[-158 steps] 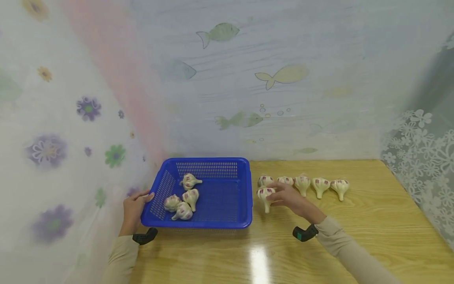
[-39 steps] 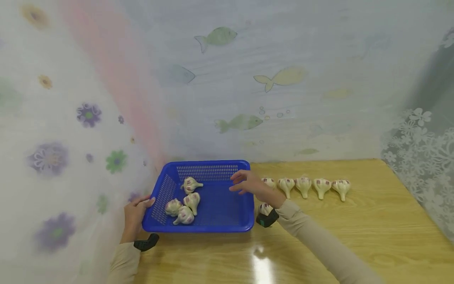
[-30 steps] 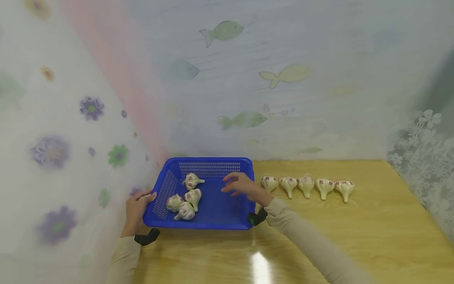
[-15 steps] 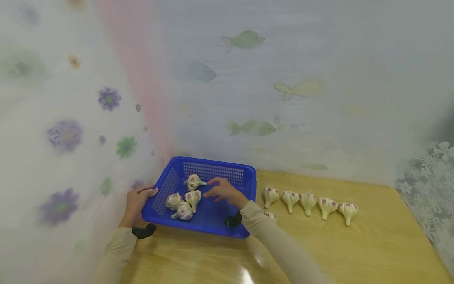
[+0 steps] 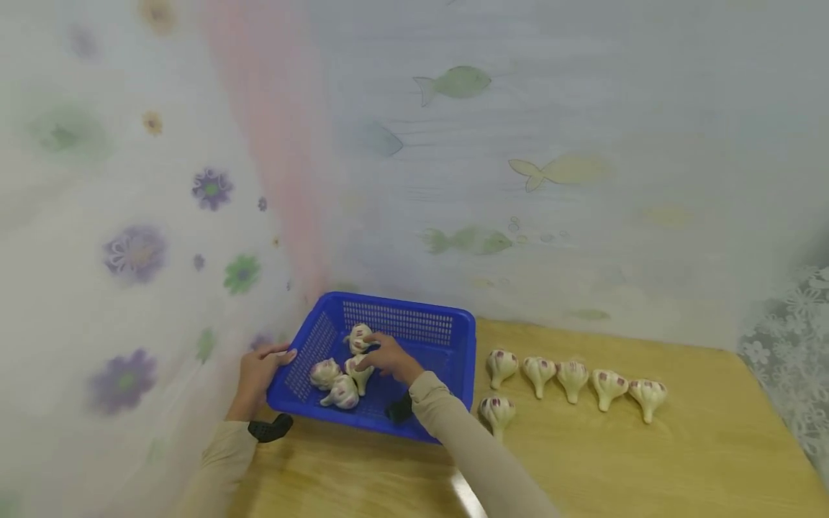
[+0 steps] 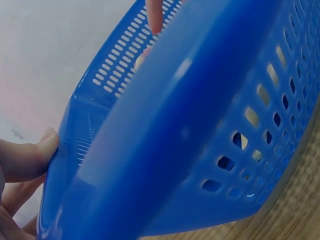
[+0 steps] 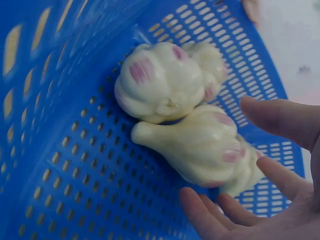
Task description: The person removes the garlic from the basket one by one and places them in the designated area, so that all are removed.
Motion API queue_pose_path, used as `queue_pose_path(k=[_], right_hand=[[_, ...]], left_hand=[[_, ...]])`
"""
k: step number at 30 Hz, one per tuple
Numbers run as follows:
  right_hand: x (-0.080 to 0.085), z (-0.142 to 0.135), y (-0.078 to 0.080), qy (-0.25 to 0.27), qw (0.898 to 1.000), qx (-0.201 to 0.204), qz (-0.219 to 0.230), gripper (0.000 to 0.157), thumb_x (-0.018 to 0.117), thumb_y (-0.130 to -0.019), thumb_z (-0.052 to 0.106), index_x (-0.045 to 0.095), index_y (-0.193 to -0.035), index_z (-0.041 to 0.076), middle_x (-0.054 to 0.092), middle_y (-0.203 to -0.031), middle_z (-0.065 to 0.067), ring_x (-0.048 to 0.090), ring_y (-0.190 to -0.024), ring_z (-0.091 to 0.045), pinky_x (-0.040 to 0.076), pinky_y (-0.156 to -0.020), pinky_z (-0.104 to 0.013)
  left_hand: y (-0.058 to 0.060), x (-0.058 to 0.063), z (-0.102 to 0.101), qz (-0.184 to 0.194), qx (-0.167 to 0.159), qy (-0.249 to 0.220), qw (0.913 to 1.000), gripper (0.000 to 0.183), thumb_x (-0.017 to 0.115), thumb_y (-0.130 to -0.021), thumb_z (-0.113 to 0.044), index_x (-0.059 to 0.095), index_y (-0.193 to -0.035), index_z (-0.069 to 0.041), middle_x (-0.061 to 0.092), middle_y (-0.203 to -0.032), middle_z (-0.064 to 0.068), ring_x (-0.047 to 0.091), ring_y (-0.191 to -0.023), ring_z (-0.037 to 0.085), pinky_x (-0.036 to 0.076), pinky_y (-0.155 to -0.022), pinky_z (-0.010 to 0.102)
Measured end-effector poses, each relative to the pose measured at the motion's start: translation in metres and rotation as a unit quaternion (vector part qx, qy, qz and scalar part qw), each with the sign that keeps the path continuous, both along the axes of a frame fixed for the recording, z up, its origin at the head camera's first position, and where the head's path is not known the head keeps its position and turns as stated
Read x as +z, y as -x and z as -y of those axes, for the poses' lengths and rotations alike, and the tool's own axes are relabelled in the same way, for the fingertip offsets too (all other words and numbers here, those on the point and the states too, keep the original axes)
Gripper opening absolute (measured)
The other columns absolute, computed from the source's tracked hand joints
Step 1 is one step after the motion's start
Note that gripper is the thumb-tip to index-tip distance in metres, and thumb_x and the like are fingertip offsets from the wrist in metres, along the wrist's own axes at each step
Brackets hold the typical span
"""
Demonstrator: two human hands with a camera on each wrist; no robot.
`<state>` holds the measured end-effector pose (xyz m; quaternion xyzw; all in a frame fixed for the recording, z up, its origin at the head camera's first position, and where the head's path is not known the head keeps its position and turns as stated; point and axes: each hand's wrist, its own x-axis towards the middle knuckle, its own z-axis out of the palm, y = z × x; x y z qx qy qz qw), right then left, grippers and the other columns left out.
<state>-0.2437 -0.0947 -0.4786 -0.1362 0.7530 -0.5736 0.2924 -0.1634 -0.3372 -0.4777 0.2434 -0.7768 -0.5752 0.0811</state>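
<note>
Four garlic bulbs [image 5: 342, 393] sit in the blue basket [image 5: 471, 352]; the right hand [image 5: 391, 356] hangs over them, fingers [image 7: 285, 181] wide; the left hand [image 5: 257, 375] grips the basket's side. Six more bulbs [image 5: 573, 381] lie on the counter [image 5: 615, 467].

Left hand [image 5: 257, 375] grips; right hand [image 5: 391, 357] loosely spread.

Faint fish [image 5: 463, 83] decorate the pale back wall [image 5: 648, 108] behind this wood-grained table [image 5: 615, 460]; over on the left, flowers [image 5: 210, 189] dot a white wall [image 5: 39, 302] beside a pink band [image 5: 278, 144].
</note>
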Motion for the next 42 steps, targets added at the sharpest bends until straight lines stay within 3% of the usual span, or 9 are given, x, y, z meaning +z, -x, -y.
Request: queue_pose_path(k=[7, 12, 17, 24, 32, 39, 42], right_hand=[[-0.005, 0.018, -0.003, -0.035, 0.999, 0.035, -0.014, 0.062, 0.071, -0.077, 0.004, 0.049, -0.135, 0.006, 0.045, -0.138, -0.014, 0.051, -0.117, -0.035, 0.039, -0.092, -0.060], [-0.007, 0.020, -0.004, -0.074, 0.997, 0.035, -0.015, 0.056, 0.072, -0.077, 0.004, 0.054, -0.131, 0.006, 0.050, -0.132, -0.012, 0.052, -0.115, -0.033, 0.041, -0.091, -0.057], [-0.012, 0.021, -0.002, -0.077, 0.996, 0.038, -0.034, 0.042, 0.074, -0.074, 0.002, 0.061, -0.114, 0.000, 0.056, -0.118, -0.010, 0.056, -0.099, -0.028, 0.046, -0.084, -0.052], [-0.015, 0.016, -0.001, -0.076, 0.997, 0.023, -0.020, 0.029, 0.075, -0.071, -0.003, 0.064, -0.097, -0.001, 0.056, -0.093, -0.007, 0.056, -0.078, -0.023, 0.050, -0.077, -0.052], [-0.012, 0.008, 0.001, -0.044, 0.999, 0.025, -0.007, 0.027, 0.076, -0.070, -0.003, 0.066, -0.095, -0.001, 0.057, -0.093, -0.007, 0.060, -0.077, -0.023, 0.053, -0.070, -0.049], [-0.004, -0.003, 0.011, -0.014, 0.999, 0.031, -0.015, 0.028, 0.076, -0.069, -0.002, 0.067, -0.095, -0.001, 0.060, -0.092, -0.007, 0.062, -0.072, -0.022, 0.054, -0.062, -0.044], [0.004, -0.011, 0.013, -0.004, 0.999, 0.031, -0.022, 0.031, 0.076, -0.070, -0.002, 0.066, -0.100, -0.003, 0.061, -0.091, -0.007, 0.061, -0.072, -0.022, 0.054, -0.065, -0.049]], left_hand=[[-0.010, -0.004, 0.000, 0.004, 0.034, -0.028, 0.9990, 0.048, 0.071, -0.085, -0.022, 0.059, -0.127, 0.000, 0.061, -0.113, 0.014, 0.065, -0.075, 0.013, 0.053, -0.065, 0.026], [-0.011, -0.004, -0.002, -0.004, 0.026, -0.035, 0.9990, 0.050, 0.071, -0.085, -0.023, 0.058, -0.127, 0.000, 0.063, -0.107, 0.009, 0.065, -0.073, 0.013, 0.053, -0.064, 0.027], [-0.012, -0.004, -0.001, -0.007, 0.032, -0.015, 0.9994, 0.046, 0.069, -0.086, -0.021, 0.060, -0.126, 0.000, 0.062, -0.109, 0.012, 0.065, -0.071, 0.012, 0.053, -0.062, 0.027], [-0.006, -0.004, -0.001, 0.001, 0.031, -0.022, 0.9993, 0.047, 0.072, -0.084, -0.018, 0.060, -0.124, 0.002, 0.067, -0.090, 0.002, 0.065, -0.071, 0.014, 0.053, -0.062, 0.027], [-0.001, -0.002, -0.004, 0.008, 0.025, 0.027, 0.9993, 0.043, 0.070, -0.085, -0.020, 0.062, -0.122, 0.002, 0.064, -0.110, 0.021, 0.064, -0.071, 0.013, 0.051, -0.061, 0.024], [0.002, 0.001, -0.005, 0.008, 0.022, 0.023, 0.9995, 0.043, 0.070, -0.085, -0.019, 0.062, -0.121, 0.002, 0.064, -0.109, 0.020, 0.064, -0.068, 0.013, 0.052, -0.060, 0.025], [0.004, 0.002, -0.005, 0.011, 0.022, 0.028, 0.9993, 0.043, 0.070, -0.084, -0.020, 0.063, -0.121, 0.002, 0.062, -0.113, 0.022, 0.063, -0.069, 0.012, 0.051, -0.060, 0.023]])
